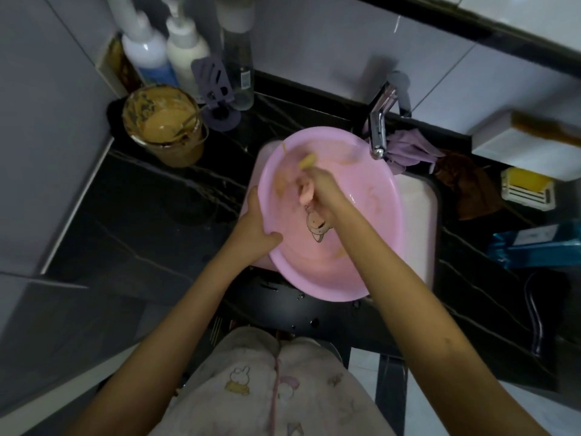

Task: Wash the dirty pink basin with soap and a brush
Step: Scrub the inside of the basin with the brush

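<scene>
The pink basin (371,234) sits tilted over the white sink (421,215), with brownish smears inside and a cartoon picture on its bottom. My left hand (256,228) grips the basin's left rim, thumb inside. My right hand (317,193) is inside the basin and holds a brush (306,162) with a pink handle and yellowish head, blurred against the far inner wall.
A chrome tap (382,124) hangs over the basin's far rim. A dirty jar of brown paste (163,124) and bottles (185,48) stand at the back left. A purple cloth (412,146), a brown cloth (471,187), a yellow soap in a dish (528,187) and a blue packet (540,243) lie to the right on the black counter (151,209).
</scene>
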Tool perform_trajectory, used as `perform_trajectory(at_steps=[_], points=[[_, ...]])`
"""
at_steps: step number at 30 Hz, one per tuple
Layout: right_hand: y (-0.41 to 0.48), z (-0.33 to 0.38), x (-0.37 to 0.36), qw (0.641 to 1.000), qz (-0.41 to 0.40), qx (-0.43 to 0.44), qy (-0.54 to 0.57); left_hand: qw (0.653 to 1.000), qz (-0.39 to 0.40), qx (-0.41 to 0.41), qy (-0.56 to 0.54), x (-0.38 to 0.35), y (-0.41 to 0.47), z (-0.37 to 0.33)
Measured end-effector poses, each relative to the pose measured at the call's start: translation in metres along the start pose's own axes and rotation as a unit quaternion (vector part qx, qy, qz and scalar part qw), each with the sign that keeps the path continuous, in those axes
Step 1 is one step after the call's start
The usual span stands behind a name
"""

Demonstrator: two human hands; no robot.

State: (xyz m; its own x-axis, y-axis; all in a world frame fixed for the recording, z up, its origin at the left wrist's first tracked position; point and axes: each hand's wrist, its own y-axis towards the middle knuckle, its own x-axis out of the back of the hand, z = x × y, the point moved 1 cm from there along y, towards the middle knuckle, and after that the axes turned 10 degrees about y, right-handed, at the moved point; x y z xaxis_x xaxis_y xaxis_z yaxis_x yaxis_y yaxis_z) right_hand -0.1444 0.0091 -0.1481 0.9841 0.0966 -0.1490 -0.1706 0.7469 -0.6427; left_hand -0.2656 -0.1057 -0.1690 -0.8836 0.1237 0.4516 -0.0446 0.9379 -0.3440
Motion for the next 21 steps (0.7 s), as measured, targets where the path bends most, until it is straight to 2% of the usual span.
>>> perform_trajectory(at_steps=[2, 3, 5, 7, 9, 11, 13, 15, 17, 19, 21], points=[[0.014, 0.017, 0.010, 0.995, -0.072, 0.019, 0.067, 1.000, 0.006, 0.002, -0.001, -0.001, 0.001, -0.001], [0.014, 0.017, 0.008, 0.996, -0.074, 0.021, 0.054, 1.000, 0.007, 0.001, -0.002, -0.003, 0.001, -0.001], [-0.002, 0.005, -0.008, 0.999, 0.011, -0.021, -0.034, 1.000, 0.003, 0.000, -0.007, -0.002, 0.002, 0.002], [-0.027, -0.013, -0.017, 0.979, 0.115, -0.081, -0.147, 1.000, -0.004, -0.002, -0.014, 0.000, 0.004, 0.006], [-0.044, -0.020, -0.010, 0.968, 0.186, -0.110, -0.128, 1.000, -0.001, -0.013, -0.022, 0.002, 0.005, 0.008], [-0.050, -0.016, 0.003, 0.974, 0.191, -0.073, -0.100, 1.000, 0.003, -0.014, -0.024, 0.003, 0.004, 0.007], [-0.054, -0.016, 0.012, 0.959, 0.137, 0.045, -0.243, 1.000, 0.006, -0.007, -0.028, 0.003, 0.003, 0.006], [-0.055, -0.022, 0.016, 0.897, 0.053, 0.161, -0.409, 1.000, 0.006, -0.010, -0.025, 0.003, 0.002, 0.006], [-0.053, -0.027, 0.012, 0.830, 0.021, 0.243, -0.502, 1.000, 0.006, -0.002, -0.016, 0.004, 0.005, 0.008], [-0.040, -0.030, 0.004, 0.759, 0.043, 0.280, -0.587, 1.000, 0.009, 0.011, -0.011, 0.004, 0.006, 0.009], [-0.022, -0.030, 0.002, 0.715, 0.035, 0.267, -0.646, 1.000, 0.008, 0.005, -0.014, 0.004, 0.005, 0.009]])
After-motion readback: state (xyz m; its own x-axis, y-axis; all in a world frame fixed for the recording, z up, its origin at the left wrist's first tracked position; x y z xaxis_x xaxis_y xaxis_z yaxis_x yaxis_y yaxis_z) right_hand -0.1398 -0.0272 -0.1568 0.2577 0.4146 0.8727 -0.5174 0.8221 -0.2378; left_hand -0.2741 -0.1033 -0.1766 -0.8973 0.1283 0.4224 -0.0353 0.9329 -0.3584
